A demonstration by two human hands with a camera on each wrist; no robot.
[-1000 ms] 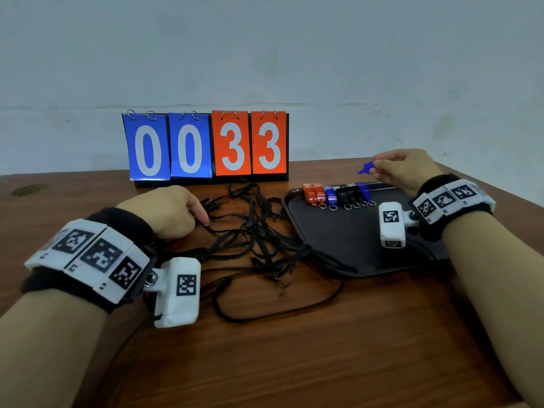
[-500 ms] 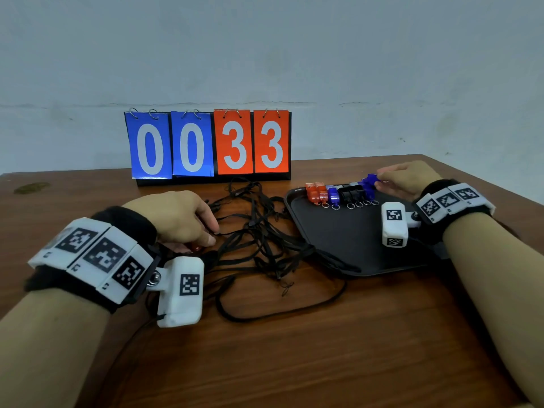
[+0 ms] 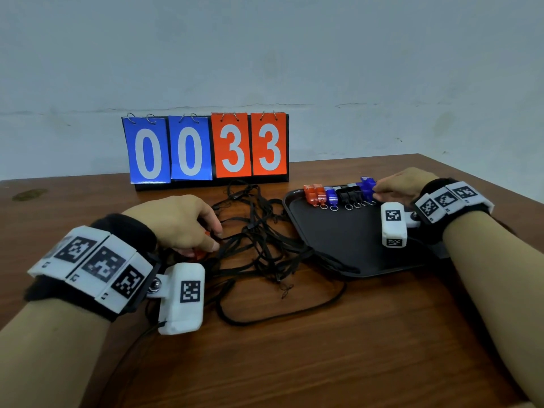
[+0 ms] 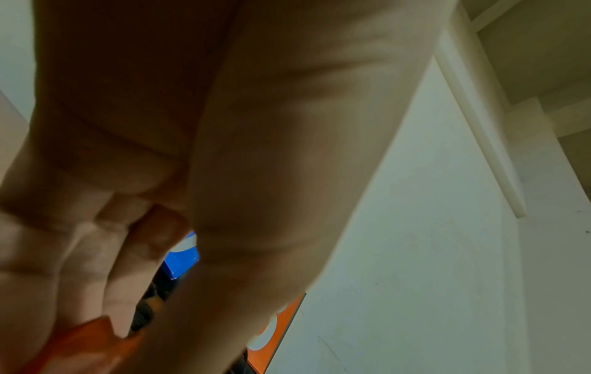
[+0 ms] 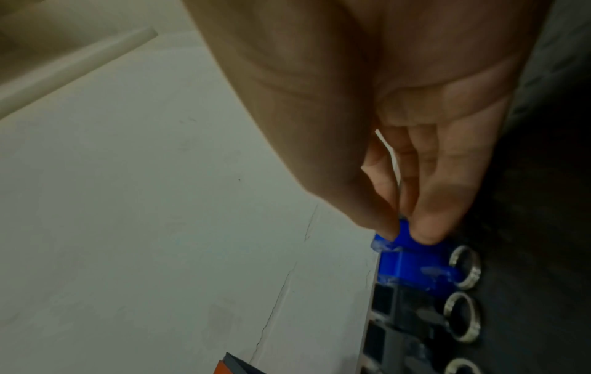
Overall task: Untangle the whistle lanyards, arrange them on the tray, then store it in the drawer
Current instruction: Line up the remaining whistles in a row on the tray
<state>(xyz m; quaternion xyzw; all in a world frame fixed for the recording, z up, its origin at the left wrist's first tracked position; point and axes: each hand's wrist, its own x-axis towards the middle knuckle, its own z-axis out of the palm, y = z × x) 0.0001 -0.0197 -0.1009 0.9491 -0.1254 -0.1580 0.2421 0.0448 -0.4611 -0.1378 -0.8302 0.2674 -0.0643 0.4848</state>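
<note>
In the lower left of the head view the left hand point(image 3: 176, 222) rests knuckles-up on the table point(image 3: 323, 363), fingers curled down onto the left edge of the cords point(image 3: 259, 245). A bit of orange whistle point(image 3: 201, 254) shows under its thumb; the left wrist view shows the fingers point(image 4: 80, 265) bent round that orange piece point(image 4: 86, 349), so the hand grips it.

The cords are a loose black tangle at centre frame, lying on the wood between the two hands. One long loop trails toward the bottom of the frame, and a few strands run over the near left rim of the tray point(image 3: 347, 245).

The tray is black and sits right of centre, flat on the table. Along its far edge stands a row of whistles point(image 3: 338, 194), touching side by side: two orange at the left, then a blue, two black, and blue at the right end, each with a small metal ring lying on the tray.

At the right end of that row the right hand point(image 3: 400, 187) pinches the blue whistle point(image 3: 368, 185). In the right wrist view, thumb and fingertips point(image 5: 425, 227) press together on the top of it point(image 5: 404, 255), just beside the black ones.

Farthest back, at upper centre, a scoreboard point(image 3: 206, 148) stands against the wall, reading 00 on blue cards and 33 on orange.
</note>
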